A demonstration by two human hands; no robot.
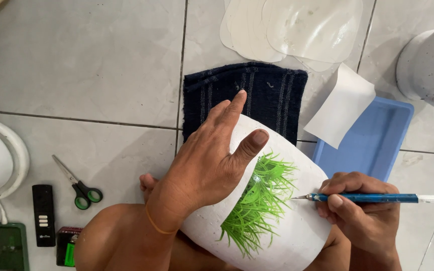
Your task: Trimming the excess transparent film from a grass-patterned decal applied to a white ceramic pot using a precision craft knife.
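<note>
- Resting on the person's lap at the bottom of the view, a white pot (277,221) lies on its side with a picture of green grass (259,200) on its wall.
- Left hand (212,160) lies flat on the upper side of the pot, its fingers (234,103) spread and open, gripping nothing; the thumb reaches down to the top edge of the grass picture.
- Right hand (365,211) sits just beside the pot's right edge, its fingers (335,200) closed around a blue craft knife (367,197) held almost level.
- Metal tip of the knife touches the pot's wall at the right edge of the grass, so the grass lies between the two hands.
- Left of the knee, on the tiled floor (86,75), lie green-handled scissors (76,183), a black remote control (43,215), a green device (6,246) with a cord, and a small dark box (67,246).
- At the left edge stands a white round dish (13,150), cut off by the frame.
- Beyond the pot, a dark blue striped cloth (257,95) lies on the floor, partly under the pot's far rim.
- Right of the cloth is a blue tray (372,140) with a white paper sheet (342,105) overlapping its near-left corner.
- Farthest off, a stack of clear and white plastic sheets (297,27) lies at the top, and a grey-white pot (430,65) stands at the right edge.
</note>
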